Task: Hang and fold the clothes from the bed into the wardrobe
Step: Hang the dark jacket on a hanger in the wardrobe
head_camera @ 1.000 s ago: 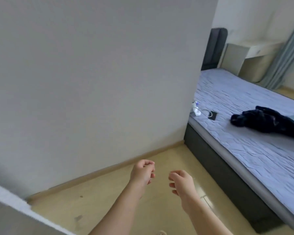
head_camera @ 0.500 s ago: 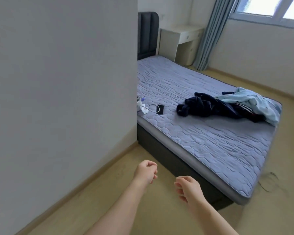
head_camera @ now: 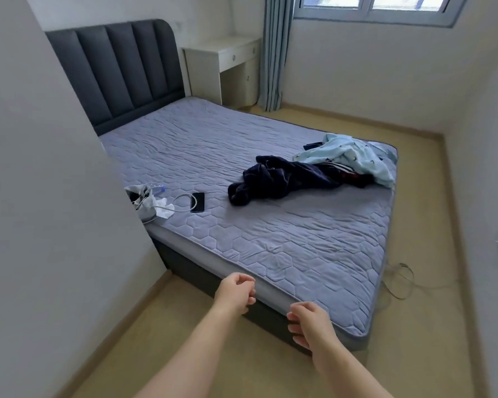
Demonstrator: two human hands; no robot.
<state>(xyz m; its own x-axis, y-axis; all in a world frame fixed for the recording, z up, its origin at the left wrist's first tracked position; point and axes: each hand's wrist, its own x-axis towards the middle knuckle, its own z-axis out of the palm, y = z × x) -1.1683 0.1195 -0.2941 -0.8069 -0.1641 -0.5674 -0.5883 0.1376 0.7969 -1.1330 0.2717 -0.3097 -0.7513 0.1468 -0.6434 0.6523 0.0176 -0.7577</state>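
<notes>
Our left hand (head_camera: 236, 293) and right hand (head_camera: 311, 326) hang in front of us at the near edge of the bed (head_camera: 270, 254). Both have their fingers loosely curled and neither has hold of anything. The left hand sits a little further forward than the right, over the mattress edge, while the right is over the dark bed base.

The clothes we want lie well beyond both hands, across the mattress and off to the right. The dark navy garment (head_camera: 282, 179) is a crumpled, stretched-out heap. Its long axis runs crosswise to our reach, from a bunched end straight ahead of the left hand to a far end out past the right hand. There it touches and partly slips under the light blue garment (head_camera: 354, 156). That one is heaped near the corner of the bed farthest from our right hand (something striped shows between the two, too tangled to name).

We judge the left hand the nearer one to the navy garment's bunched end, and the right hand better placed for its middle and for the blue piece. Neither can reach from here, so a step or a lean over the mattress looks necessary first.

Ahead of the left hand and further left lie a phone (head_camera: 198, 201), a white cable (head_camera: 184, 201) and a small pouch (head_camera: 141, 199), clear of the line to the clothes. The wardrobe is not in view.
</notes>
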